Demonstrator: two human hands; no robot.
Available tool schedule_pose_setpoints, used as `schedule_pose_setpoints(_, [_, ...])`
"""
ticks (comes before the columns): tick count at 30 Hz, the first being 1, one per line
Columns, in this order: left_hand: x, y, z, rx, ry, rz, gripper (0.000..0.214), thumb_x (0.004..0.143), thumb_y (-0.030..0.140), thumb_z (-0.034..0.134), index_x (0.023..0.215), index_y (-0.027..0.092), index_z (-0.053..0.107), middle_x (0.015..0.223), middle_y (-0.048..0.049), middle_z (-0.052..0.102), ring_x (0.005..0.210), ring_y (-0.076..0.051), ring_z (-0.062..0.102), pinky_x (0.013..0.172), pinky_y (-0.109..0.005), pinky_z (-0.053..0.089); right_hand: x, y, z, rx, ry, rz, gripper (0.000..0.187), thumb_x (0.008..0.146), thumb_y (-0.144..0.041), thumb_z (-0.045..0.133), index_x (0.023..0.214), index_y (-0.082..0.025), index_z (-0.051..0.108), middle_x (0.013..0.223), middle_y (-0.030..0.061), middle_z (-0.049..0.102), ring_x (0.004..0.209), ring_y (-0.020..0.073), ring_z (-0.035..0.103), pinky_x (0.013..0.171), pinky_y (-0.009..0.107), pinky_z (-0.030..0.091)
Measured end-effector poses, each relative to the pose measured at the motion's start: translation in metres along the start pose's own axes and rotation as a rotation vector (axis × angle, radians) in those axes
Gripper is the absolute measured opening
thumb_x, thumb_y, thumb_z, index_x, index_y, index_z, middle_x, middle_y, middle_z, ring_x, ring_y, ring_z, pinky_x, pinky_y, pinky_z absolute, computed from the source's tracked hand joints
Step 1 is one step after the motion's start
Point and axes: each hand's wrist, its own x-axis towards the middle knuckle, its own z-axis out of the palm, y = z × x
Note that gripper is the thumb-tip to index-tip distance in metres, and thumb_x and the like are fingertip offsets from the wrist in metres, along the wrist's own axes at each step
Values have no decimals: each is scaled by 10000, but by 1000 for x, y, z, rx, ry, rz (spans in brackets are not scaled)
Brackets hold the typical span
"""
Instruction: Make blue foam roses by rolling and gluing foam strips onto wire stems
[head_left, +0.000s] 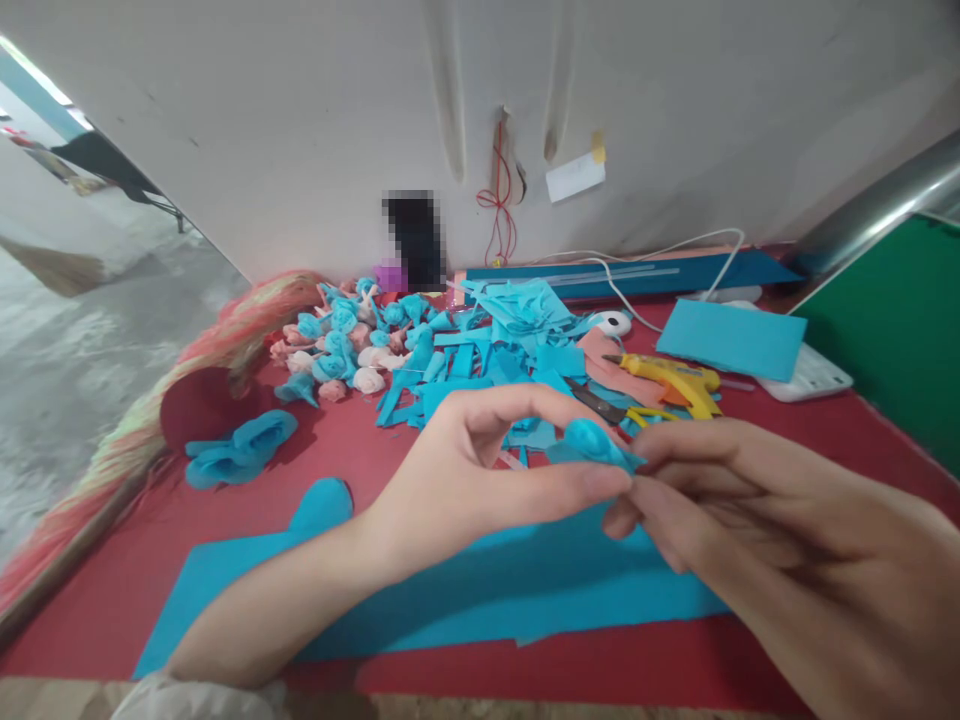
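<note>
Between my two hands is a small blue paper flower [589,442] with a rolled centre. My left hand [480,460] pinches it between thumb and forefinger. The fingertips of my right hand [720,490] are closed on its pointed right end. Beneath the hands lies a large blue paper sheet [420,600] on the red tabletop [435,678]. A rounded blue paper petal [324,505] rests at the sheet's upper edge. Loose blue petals [241,448] lie farther left.
Finished blue and pink paper flowers [341,335] are heaped at the back left. Blue paper scraps [480,350] pile up behind my hands. A yellow glue gun [675,378], dark-bladed scissors [596,400] and a folded blue paper [731,340] lie right. A straw broom [150,410] leans along the left edge.
</note>
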Motion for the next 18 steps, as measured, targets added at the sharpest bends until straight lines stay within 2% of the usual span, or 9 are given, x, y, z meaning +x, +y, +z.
schedule_pose_setpoints(3, [0,0,-1,70,33,15,82,646,172,739,689,232,703,731,30,668,727,-117,602,685,-219,499,3,-2,1,46,6,7,73,792,-283,579,773,-354,580,547,-154,666,388,83,612,363,83,488])
schedule_pose_setpoints(8, [0,-1,0,148,96,22,69,622,209,752,668,236,709,705,32,663,658,-107,549,536,-200,442,8,0,3,106,50,28,83,745,-256,607,747,-339,603,516,-152,659,370,77,607,352,63,471])
schedule_pose_setpoints(11, [0,-1,0,131,122,31,72,612,189,752,638,230,698,640,40,632,622,-94,527,509,-192,423,8,2,3,56,48,13,54,760,-283,605,753,-337,602,510,-153,645,366,67,593,350,67,467])
schedule_pose_setpoints(18, [-1,-6,-2,47,87,11,80,659,210,736,688,227,663,640,41,630,642,-104,598,494,-181,457,5,1,5,7,79,9,100,738,-261,624,779,-346,590,574,-163,655,415,73,605,490,105,534])
